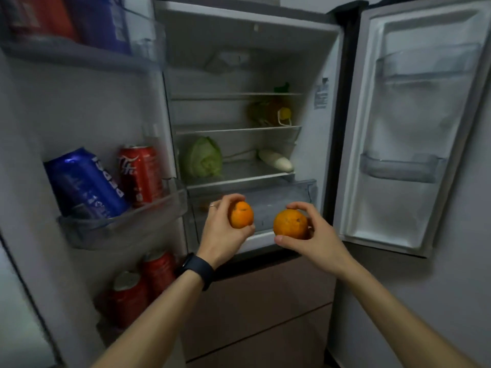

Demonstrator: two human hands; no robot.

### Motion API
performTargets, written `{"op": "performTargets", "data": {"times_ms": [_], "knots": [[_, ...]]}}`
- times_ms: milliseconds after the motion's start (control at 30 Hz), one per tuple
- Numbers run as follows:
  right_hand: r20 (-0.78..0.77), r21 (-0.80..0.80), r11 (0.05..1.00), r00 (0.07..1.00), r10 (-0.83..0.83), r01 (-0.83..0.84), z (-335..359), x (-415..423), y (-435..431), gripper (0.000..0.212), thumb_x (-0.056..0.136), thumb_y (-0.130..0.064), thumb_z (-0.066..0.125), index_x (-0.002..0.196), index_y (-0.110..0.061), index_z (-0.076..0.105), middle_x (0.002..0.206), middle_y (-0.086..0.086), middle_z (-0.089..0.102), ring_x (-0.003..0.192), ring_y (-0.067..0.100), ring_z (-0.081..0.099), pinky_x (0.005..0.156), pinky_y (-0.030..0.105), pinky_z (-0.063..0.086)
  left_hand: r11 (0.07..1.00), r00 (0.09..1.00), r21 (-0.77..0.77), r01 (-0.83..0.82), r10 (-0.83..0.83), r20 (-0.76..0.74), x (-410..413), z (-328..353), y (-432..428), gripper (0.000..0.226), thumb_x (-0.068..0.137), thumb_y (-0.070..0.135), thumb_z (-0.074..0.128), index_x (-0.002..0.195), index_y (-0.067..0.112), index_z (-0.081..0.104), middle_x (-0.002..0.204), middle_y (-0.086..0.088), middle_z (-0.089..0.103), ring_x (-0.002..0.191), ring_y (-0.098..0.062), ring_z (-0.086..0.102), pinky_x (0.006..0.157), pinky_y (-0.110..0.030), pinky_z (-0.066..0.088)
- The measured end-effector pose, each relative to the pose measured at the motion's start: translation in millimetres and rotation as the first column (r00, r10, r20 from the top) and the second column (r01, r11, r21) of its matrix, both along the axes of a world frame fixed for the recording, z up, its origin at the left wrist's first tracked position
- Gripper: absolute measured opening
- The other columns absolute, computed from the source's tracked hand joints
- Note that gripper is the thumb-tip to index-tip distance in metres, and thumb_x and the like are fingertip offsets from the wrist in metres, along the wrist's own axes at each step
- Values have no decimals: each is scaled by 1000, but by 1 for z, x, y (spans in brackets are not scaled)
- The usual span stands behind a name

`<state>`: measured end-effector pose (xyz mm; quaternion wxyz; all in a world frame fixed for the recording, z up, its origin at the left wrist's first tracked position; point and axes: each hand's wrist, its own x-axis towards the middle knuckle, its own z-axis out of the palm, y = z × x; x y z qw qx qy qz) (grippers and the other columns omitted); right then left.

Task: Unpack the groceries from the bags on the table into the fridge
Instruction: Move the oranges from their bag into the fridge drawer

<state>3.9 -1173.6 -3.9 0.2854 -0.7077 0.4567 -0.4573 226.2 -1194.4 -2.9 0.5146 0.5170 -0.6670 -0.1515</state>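
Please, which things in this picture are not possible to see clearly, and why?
1. Head view: contents of the bottom drawer; the left hand with one orange and the right hand with the other orange partly cover it.
2. Head view: the yellowish package; too dark and blurred to name.
3. Head view: the top door cans; cut off by the upper edge.

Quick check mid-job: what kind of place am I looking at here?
Probably a home kitchen, right at an open two-door fridge: soda cans stand in a door bin, and a cabbage and a white radish lie on a shelf.
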Motion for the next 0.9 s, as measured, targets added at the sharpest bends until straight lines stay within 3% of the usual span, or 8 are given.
{"op": "performTargets", "data": {"times_ms": [67, 233, 367, 467, 533, 700, 833, 900], "knots": [[-28, -36, 999, 1000, 14, -15, 15, 5, -29, 63, 72, -41, 87, 120, -54, 48, 117, -13, 56, 94, 9, 65, 79, 24, 56, 998, 997, 4, -58, 58, -44, -2, 8, -28, 66, 72, 25, 85, 124, 41, 46, 124, 1, 41, 103, -16, 53, 84, -26, 42], [-117, -138, 989, 993, 30, -46, 44, 21, -118, 64, 72, -42, 86, 122, -51, 47, 115, -17, 57, 99, 9, 62, 89, 31, 53, 980, 969, 18, -201, 201, -143, -3, 16, -94, 70, 73, 23, 85, 133, 30, 48, 130, -2, 39, 106, -14, 46, 88, -22, 36], [-265, -148, 987, 964, 23, -64, 62, 34, -204, 78, 72, -48, 84, 134, -35, 38, 119, -5, 55, 104, 19, 59, 88, 33, 48, 961, 948, 49, -272, 276, -156, 7, 22, -154, 67, 72, 23, 85, 127, 35, 50, 132, -6, 35, 103, -16, 45, 89, -23, 38], [-356, -93, 990, 932, 65, -104, 71, 44, -268, 82, 70, -56, 83, 130, -27, 36, 117, -1, 55, 101, 19, 58, 80, 30, 44, 915, 912, 122, -385, 397, -98, 17, 31, -202, 69, 71, 30, 83, 130, 35, 47, 129, -9, 42, 99, -23, 53, 85, -26, 43], [-447, -48, 988, 888, 111, -148, 76, 53, -309, 83, 68, -62, 81, 128, -25, 38, 118, 1, 57, 103, 20, 57, 81, 31, 44, 863, 889, 220, -454, 457, 40, 27, 37, -234, 78, 69, 39, 82, 136, 28, 44, 130, -11, 45, 108, -30, 55, 88, -32, 46], [-728, 103, 941, 620, 292, -322, 67, 86, -389, 82, 63, -67, 82, 126, -25, 49, 114, -2, 62, 102, 18, 58, 88, 36, 51, 754, 842, 418, -507, 330, 426, 57, 40, -286, 75, 57, 50, 85, 119, 15, 61, 118, -6, 63, 101, -25, 61, 85, -38, 55], [-878, 279, 886, 277, 391, -370, 36, 117, -428, 60, 69, -62, 76, 119, -35, 54, 106, -3, 71, 94, 17, 63, 87, 37, 55, 624, 838, 634, -457, 64, 541, 77, 31, -305, 72, 73, 36, 85, 136, 22, 52, 129, 3, 57, 101, -12, 49, 82, -22, 40], [-883, 377, 854, 138, 448, -360, 19, 130, -440, 59, 76, -61, 70, 127, -39, 51, 110, -1, 69, 96, 22, 69, 89, 40, 57, 559, 815, 701, -443, -74, 575, 87, 25, -318, 70, 78, 31, 81, 140, 27, 50, 128, 2, 59, 97, -11, 50, 81, -22, 40]]}}
